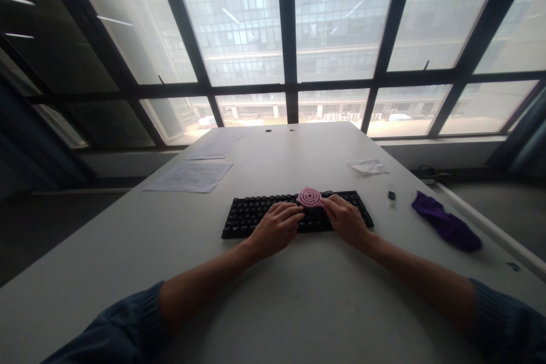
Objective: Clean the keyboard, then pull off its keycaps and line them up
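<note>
A white table [298, 153] carries a keyboard [245, 216] — papers [191, 176], tissue [367, 166], purple cloth [446, 224].

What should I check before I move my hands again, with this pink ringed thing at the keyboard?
1. Right hand at the pink ringed piece: ok, fingers at its right edge.
2. Left hand gripping the piece: cannot tell, fingers are near its lower left.
3. Keyboard fully on the table: ok.
4. All keys in sight: not ok, the hands and the piece hide some.
5. Purple cloth off the keyboard: ok, it lies to the right.
6. Papers off the keyboard: ok, beyond it, leftward.
</note>
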`<state>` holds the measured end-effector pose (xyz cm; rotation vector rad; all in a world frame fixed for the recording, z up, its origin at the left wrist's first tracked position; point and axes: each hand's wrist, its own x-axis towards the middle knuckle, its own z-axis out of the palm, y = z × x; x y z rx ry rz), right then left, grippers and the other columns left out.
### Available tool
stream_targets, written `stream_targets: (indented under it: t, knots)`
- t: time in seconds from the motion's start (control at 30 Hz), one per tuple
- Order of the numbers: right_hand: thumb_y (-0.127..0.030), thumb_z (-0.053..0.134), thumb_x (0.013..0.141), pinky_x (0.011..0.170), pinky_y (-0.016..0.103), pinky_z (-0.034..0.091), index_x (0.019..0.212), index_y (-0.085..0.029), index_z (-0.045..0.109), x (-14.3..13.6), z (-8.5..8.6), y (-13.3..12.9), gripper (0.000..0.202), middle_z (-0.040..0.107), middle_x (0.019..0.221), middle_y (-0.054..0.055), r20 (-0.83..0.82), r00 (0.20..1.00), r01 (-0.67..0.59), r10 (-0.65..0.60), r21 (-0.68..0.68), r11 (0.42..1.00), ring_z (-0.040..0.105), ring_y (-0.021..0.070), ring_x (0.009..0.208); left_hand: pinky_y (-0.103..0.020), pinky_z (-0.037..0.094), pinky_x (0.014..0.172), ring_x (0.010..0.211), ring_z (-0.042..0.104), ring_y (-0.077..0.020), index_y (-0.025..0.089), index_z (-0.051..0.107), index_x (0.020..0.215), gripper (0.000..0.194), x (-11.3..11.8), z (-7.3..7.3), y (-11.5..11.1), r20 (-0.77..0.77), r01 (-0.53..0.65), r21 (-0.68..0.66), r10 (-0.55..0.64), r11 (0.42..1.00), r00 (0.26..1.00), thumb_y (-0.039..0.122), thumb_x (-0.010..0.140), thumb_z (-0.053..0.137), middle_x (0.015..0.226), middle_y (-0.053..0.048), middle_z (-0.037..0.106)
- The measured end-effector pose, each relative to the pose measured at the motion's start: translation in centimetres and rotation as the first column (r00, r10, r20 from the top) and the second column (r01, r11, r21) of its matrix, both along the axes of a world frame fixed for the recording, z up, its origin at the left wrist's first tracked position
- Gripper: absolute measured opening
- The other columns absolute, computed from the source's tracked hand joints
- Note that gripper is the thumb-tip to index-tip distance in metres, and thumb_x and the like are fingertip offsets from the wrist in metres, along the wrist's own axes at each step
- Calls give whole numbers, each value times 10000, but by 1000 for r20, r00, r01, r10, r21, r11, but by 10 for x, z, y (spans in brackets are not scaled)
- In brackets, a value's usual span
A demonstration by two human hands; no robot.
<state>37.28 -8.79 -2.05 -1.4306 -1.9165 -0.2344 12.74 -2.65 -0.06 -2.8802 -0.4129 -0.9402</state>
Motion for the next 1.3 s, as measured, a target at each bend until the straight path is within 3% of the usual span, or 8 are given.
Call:
stream_targets:
  t: [0.33, 0.53, 0.73, 0.93, 1.17, 1.3]
  knots:
    - [-222, 409, 1026, 766, 318, 513, 1193, -220, 640, 2, -5, 3, 285, 665, 954, 86, 9, 999, 51, -51, 8, 999, 653, 216, 861, -440, 474, 1041, 1195, 584, -227, 209, 653, 1147, 262, 0, 1, 0, 7, -3, 9, 3, 1000, 1000, 140, 924, 535, 1236, -71, 676]
    - [-208, 412, 1020, 787, 337, 514, 1191, -206, 646, 5, -6, 5, 289, 666, 969, 92, 9, 995, 102, -101, -8, 995, 652, 227, 870, -432, 468, 1033, 1129, 614, -213, 218, 685, 1025, 195, 0, -2, 2, 13, 4, -1, -4, 1000, 1000, 136, 920, 543, 1125, -55, 706]
    - [-219, 436, 1013, 787, 332, 497, 1187, -203, 650, 1, -1, 1, 276, 669, 976, 87, 29, 999, 34, -34, -10, 999, 644, 217, 866, -420, 479, 1011, 1101, 627, -209, 225, 684, 1037, 203, -1, 1, 1, 16, -1, -15, 1, 1000, 1000, 136, 918, 546, 1104, -50, 712]
    - [-177, 526, 947, 792, 329, 466, 1154, -208, 674, -1, 1, -3, 256, 684, 958, 75, 51, 996, -75, 73, 44, 996, 622, 200, 836, -419, 485, 1015, 1201, 583, -226, 229, 563, 1330, 423, -2, 4, -2, 63, -27, -27, 29, 999, 998, 140, 918, 522, 1263, -86, 653]
    - [-235, 572, 948, 756, 315, 428, 1065, -211, 696, -3, 1, -3, 173, 690, 899, 48, 76, 983, -172, 166, 84, 982, 602, 174, 779, -418, 480, 999, 1157, 600, -228, 229, 582, 1290, 367, 0, 6, -4, 61, -2, -36, 4, 999, 998, 148, 938, 517, 1208, -75, 681]
    - [-235, 567, 959, 765, 319, 420, 1073, -215, 694, 1, -1, -1, 171, 691, 904, 49, 73, 992, -107, 101, 85, 991, 599, 182, 789, -427, 476, 1007, 1161, 597, -226, 226, 595, 1266, 343, -1, 6, -3, 50, -13, -46, 15, 999, 999, 153, 941, 516, 1219, -75, 674]
